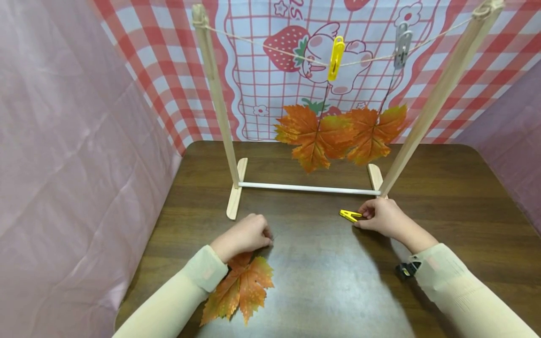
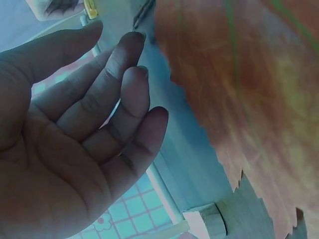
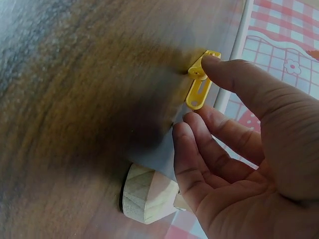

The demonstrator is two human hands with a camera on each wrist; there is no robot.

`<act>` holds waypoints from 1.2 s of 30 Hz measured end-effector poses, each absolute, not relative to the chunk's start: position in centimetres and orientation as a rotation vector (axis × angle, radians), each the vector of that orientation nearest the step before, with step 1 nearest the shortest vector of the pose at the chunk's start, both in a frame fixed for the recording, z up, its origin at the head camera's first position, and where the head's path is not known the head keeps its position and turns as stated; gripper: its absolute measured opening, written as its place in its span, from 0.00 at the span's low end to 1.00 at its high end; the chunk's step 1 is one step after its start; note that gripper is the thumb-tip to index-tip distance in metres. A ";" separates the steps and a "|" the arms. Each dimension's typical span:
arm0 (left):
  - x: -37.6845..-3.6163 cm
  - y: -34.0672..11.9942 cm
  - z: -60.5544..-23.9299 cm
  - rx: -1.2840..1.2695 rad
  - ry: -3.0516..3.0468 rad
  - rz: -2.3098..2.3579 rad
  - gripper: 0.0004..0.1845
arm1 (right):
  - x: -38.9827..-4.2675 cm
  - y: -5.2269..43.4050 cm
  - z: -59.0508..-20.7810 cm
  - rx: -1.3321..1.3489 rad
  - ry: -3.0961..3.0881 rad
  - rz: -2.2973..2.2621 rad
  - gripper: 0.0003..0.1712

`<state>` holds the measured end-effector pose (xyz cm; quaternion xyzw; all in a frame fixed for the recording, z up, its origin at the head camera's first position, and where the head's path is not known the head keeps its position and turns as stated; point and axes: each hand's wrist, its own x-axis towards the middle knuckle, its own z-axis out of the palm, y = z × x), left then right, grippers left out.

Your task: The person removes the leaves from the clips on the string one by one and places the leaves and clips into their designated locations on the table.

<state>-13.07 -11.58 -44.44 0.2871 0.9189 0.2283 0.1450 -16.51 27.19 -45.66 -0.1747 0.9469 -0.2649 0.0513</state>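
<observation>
On the table's near left, an orange maple leaf (image 1: 249,288) lies partly under my left wrist. My left hand (image 1: 249,232) is low over the table just beyond it. In the left wrist view, its fingers are loosely bent, thumb apart, and the leaf's thin dark stem (image 2: 143,14) meets a fingertip. The same leaf (image 2: 249,99) fills that view's right side. My right hand (image 1: 382,218) pinches a yellow clothespin (image 1: 349,215) by its handle ends, close to the tabletop. The right wrist view shows the thumb over one arm of the clothespin (image 3: 195,94) and fingertips at the other.
A wooden stand with a left post (image 1: 220,108), a right post (image 1: 439,89) and a white crossbar (image 1: 308,188) stands at the back. From its string hang two maple leaves, one by a yellow clothespin (image 1: 336,58), the other by a grey clothespin (image 1: 402,47).
</observation>
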 end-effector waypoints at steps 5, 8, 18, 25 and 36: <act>-13.4 -11.9 -44.4 0.850 2.666 0.727 0.02 | -16.5 27.4 -45.6 -0.534 2.902 -0.827 0.17; -13.5 -12.0 -44.4 0.849 2.674 0.771 0.03 | -16.5 27.5 -45.5 -0.549 2.905 -0.848 0.16; -14.0 -11.8 -43.4 0.782 2.710 0.950 0.11 | -16.5 27.2 -44.9 -0.539 2.904 -0.966 0.18; -14.2 -12.3 -42.8 0.651 2.622 1.233 0.12 | -16.2 26.9 -44.6 -0.539 2.885 -1.089 0.21; -14.3 -12.4 -41.5 0.466 2.498 1.573 0.12 | -15.8 25.6 -43.1 -0.572 2.733 -1.329 0.20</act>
